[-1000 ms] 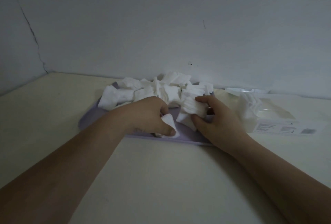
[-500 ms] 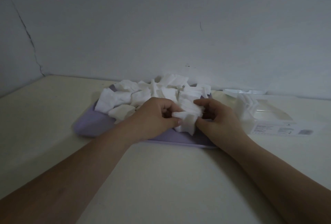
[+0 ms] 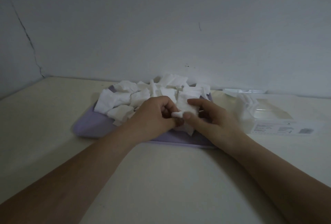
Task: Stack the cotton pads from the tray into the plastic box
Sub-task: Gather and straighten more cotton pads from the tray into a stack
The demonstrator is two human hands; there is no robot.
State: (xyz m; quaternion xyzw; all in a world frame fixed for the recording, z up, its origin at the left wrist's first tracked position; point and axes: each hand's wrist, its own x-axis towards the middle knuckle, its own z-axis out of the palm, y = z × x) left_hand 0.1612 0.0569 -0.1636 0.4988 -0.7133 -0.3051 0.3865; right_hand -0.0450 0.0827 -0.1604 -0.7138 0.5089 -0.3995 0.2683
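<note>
Working over the near-right part of the purple tray (image 3: 93,125), itself lying on the counter (image 3: 161,179). Pinching one cotton pad (image 3: 188,106) between both hands, just above the tray's floor. Curling the left hand (image 3: 155,114) fingers round the pad's rolled near corner, and clamping its flat part between thumb and forefinger of the right hand (image 3: 211,118). Probably unrolling and squaring it, so as to be laying it flat on a stack rather than crumpled. Leaving the loose heap of pads (image 3: 125,98) sprawling across the far and left parts of the tray, some overhanging the rim. Having the clear plastic box (image 3: 279,125) parked just right of the tray, likely for a short carry. Showing a few stacked pads (image 3: 245,105) already inside, at the end nearest the tray. Judging by the heap, barely getting started on the job.
</note>
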